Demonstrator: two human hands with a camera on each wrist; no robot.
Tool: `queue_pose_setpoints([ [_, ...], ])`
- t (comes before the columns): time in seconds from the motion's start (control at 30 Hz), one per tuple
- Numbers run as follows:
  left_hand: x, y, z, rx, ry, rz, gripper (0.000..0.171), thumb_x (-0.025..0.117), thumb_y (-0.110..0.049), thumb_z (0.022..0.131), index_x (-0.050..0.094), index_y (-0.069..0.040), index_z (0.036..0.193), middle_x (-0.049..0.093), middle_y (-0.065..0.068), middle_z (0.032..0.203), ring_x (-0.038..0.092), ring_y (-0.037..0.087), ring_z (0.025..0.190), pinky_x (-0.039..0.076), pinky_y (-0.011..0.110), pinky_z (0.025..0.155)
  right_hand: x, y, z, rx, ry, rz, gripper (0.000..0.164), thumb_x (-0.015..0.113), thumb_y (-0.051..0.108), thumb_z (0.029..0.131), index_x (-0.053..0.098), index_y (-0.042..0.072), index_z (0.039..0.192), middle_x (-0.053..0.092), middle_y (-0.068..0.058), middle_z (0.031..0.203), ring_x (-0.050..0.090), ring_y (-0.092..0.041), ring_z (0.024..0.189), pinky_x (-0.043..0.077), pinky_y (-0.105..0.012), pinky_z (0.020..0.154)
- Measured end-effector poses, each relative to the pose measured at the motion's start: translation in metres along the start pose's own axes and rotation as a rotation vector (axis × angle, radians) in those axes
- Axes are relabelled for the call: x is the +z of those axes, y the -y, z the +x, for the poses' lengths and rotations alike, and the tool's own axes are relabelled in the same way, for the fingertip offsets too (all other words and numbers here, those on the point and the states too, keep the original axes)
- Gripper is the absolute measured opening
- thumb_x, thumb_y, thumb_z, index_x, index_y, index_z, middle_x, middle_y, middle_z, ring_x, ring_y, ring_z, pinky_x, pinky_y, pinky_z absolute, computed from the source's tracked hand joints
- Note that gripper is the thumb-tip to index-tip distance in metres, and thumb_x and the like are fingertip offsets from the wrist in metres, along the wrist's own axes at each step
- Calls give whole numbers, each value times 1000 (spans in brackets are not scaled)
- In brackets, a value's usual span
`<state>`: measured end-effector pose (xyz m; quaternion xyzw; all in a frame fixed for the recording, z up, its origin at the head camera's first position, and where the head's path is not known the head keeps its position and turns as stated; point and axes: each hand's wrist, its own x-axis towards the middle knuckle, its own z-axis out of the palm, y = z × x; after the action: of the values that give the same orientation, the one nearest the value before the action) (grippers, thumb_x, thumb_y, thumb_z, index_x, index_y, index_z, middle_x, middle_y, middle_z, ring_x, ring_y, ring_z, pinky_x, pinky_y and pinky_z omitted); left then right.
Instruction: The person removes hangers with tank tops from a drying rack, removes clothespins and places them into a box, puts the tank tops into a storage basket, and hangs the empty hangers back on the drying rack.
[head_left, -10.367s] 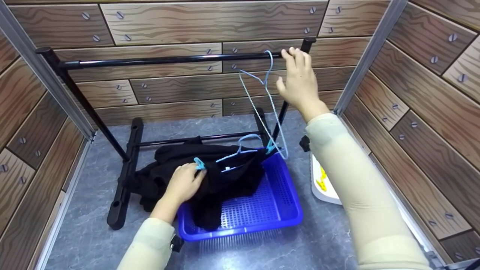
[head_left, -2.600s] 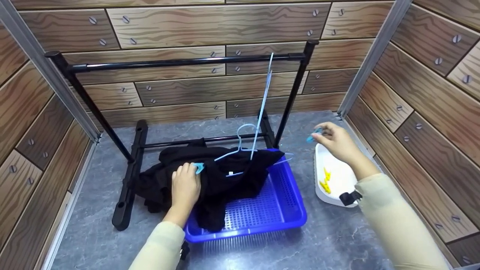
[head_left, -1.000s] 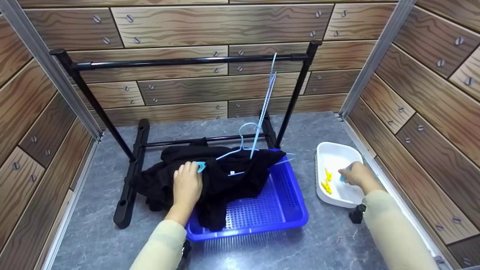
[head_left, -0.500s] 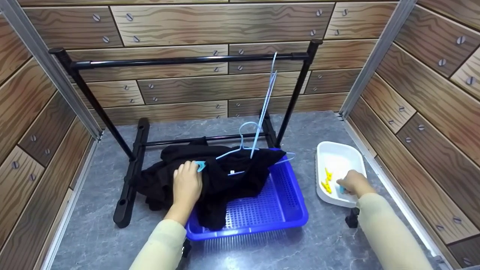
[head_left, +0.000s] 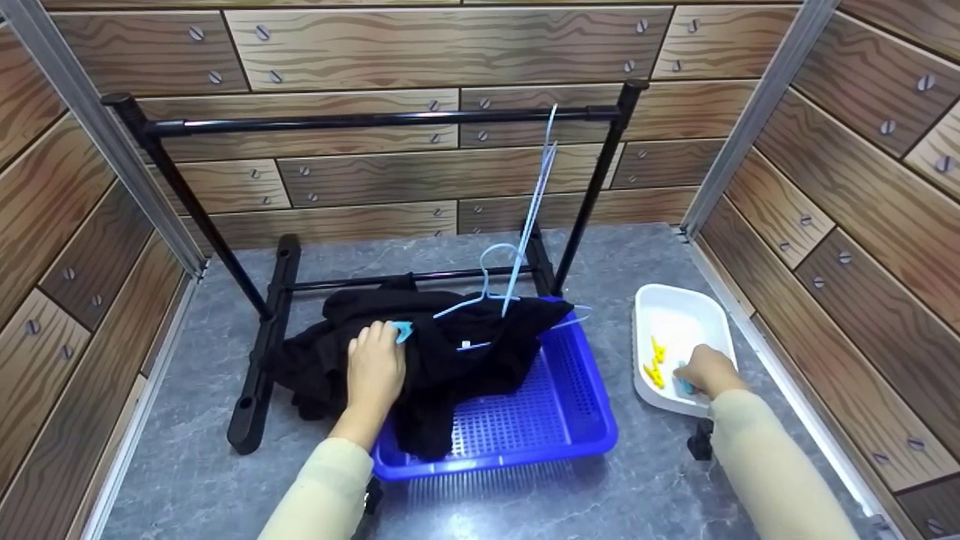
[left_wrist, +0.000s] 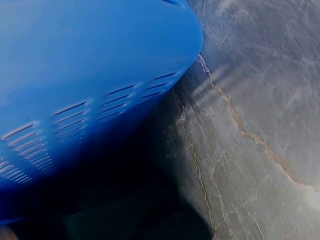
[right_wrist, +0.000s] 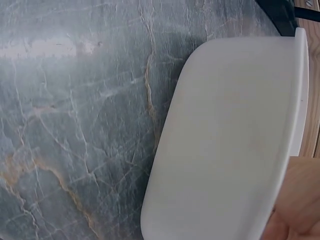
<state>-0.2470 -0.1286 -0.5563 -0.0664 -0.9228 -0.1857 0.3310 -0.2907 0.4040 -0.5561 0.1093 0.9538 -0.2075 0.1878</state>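
In the head view a black top (head_left: 457,382) lies partly in the blue basket (head_left: 600,420), with a light blue hanger (head_left: 486,279) in its neckline. My left hand (head_left: 375,367) grips the cloth on the left, a light blue clothespin (head_left: 403,331) at its fingertips. Over the white tray (head_left: 643,300), my right hand (head_left: 712,367) pinches another light blue clothespin (head_left: 685,380) low inside the rim. Two yellow clothespins (head_left: 655,364) lie in the tray beside it. The right wrist view shows the tray's outer wall (right_wrist: 220,130) and part of the hand.
Behind the basket stands a black clothes rack (head_left: 360,120). A second blue hanger (head_left: 536,199) hangs edge-on from its bar near the right end, reaching down to the top. Wood-patterned walls (head_left: 450,45) enclose the grey marbled floor (head_left: 637,487).
My right hand has come from the rack's bar down to the tray with a light blue clothespin. The one at the top's right shoulder is gone. The hanging hanger has turned edge-on.
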Motion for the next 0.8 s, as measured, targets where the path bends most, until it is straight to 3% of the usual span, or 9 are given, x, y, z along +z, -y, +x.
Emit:
queue_pose_setpoints([
  [0.27, 0, 0, 0, -3, -4, -10, 9, 52, -18, 87, 51, -9, 85, 49, 8, 79, 49, 32, 74, 33, 42, 61, 1, 5, -3, 18, 11, -24, 23, 63, 16, 82, 53, -3, 84, 49, -9, 68, 48, -19, 59, 39, -29, 53],
  [0.5, -2, -1, -2, -6, -5, -9, 10, 53, -18, 87, 50, -9, 84, 49, 8, 79, 48, 32, 74, 34, 41, 62, 0, 6, -3, -1, 24, -39, 19, 60, 14, 82, 53, -3, 80, 47, -6, 61, 45, -16, 52, 38, -27, 50],
  [0.7, -1, 0, -1, 3, -19, -10, 13, 49, -21, 90, 49, -9, 83, 47, 8, 78, 47, 31, 73, 33, 42, 61, -7, 8, -5, 18, 37, -27, 28, 62, 19, 84, 52, -7, 91, 51, -9, 68, 48, -18, 58, 40, -27, 52],
  [0.8, 0, 0, -1, 6, -23, -11, 14, 49, -21, 90, 49, -9, 83, 47, 8, 78, 47, 31, 72, 34, 41, 61, -16, 10, -6, -6, 22, -34, 30, 63, 22, 85, 54, -7, 89, 56, -12, 70, 52, -20, 61, 42, -29, 54],
])
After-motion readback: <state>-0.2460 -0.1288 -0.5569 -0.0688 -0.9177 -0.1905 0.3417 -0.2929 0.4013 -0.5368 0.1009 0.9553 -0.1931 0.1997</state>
